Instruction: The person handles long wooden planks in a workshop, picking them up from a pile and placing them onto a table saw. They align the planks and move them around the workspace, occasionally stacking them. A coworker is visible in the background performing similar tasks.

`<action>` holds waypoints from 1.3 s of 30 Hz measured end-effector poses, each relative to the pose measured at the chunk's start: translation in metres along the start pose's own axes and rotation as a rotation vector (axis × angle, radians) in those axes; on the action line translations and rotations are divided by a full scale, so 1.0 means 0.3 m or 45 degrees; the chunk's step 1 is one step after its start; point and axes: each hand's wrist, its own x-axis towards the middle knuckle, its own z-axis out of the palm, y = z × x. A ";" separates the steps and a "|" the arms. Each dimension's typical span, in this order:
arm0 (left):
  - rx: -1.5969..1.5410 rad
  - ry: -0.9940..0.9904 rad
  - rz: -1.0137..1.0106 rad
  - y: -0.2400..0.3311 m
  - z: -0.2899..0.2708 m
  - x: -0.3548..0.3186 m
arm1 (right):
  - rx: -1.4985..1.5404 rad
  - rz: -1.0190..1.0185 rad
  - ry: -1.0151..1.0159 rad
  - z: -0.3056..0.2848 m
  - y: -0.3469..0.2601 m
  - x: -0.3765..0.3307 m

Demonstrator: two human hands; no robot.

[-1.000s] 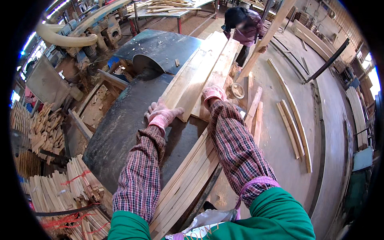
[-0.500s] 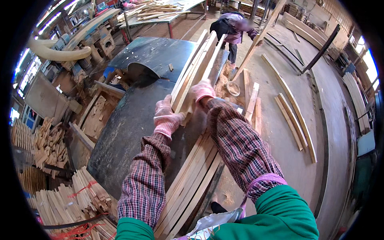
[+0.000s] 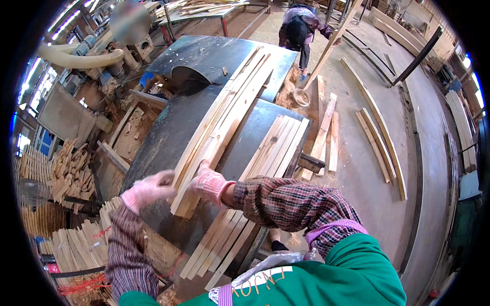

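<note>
A group of long pale wooden boards (image 3: 230, 109) lies lengthwise on the dark metal machine table (image 3: 176, 120), side by side, near ends toward me. My right hand (image 3: 210, 184), in a pink-and-white glove, is closed over the top of the right-hand board close to its near end; some fingers are hidden. At the left corner of the same ends is my left hand (image 3: 151, 190), gloved alike and slightly blurred, its fingers stretched out and apart, fingertips at the boards' edge. Under my right forearm lies a second row of thinner wooden strips (image 3: 270, 153).
A dark curved guard (image 3: 189, 79) rises from the table's left part. Bundled strips (image 3: 76, 250) are stacked at lower left. A co-worker (image 3: 298, 33) bends over beyond the table, by a tall slanting board (image 3: 332, 43). Long boards (image 3: 375, 127) lie on the floor at right.
The boards, tilted up in both hands before, now lie flat on the table. My hands have come nearer to me, the left one loosened and farther left. The co-worker has bent lower.
</note>
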 end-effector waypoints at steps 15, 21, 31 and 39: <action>0.925 0.592 -0.193 0.156 0.293 0.121 | 2.246 0.677 0.734 -0.077 -0.124 -0.575; -0.151 0.160 0.473 -0.105 0.035 0.078 | 2.243 0.518 0.921 -0.042 -0.090 -0.698; 1.007 0.420 -0.072 0.093 0.244 0.051 | 2.383 0.562 1.101 0.061 -0.082 -0.744; 0.904 0.646 -0.185 0.235 0.417 0.037 | 2.143 0.630 1.230 0.085 -0.119 -0.829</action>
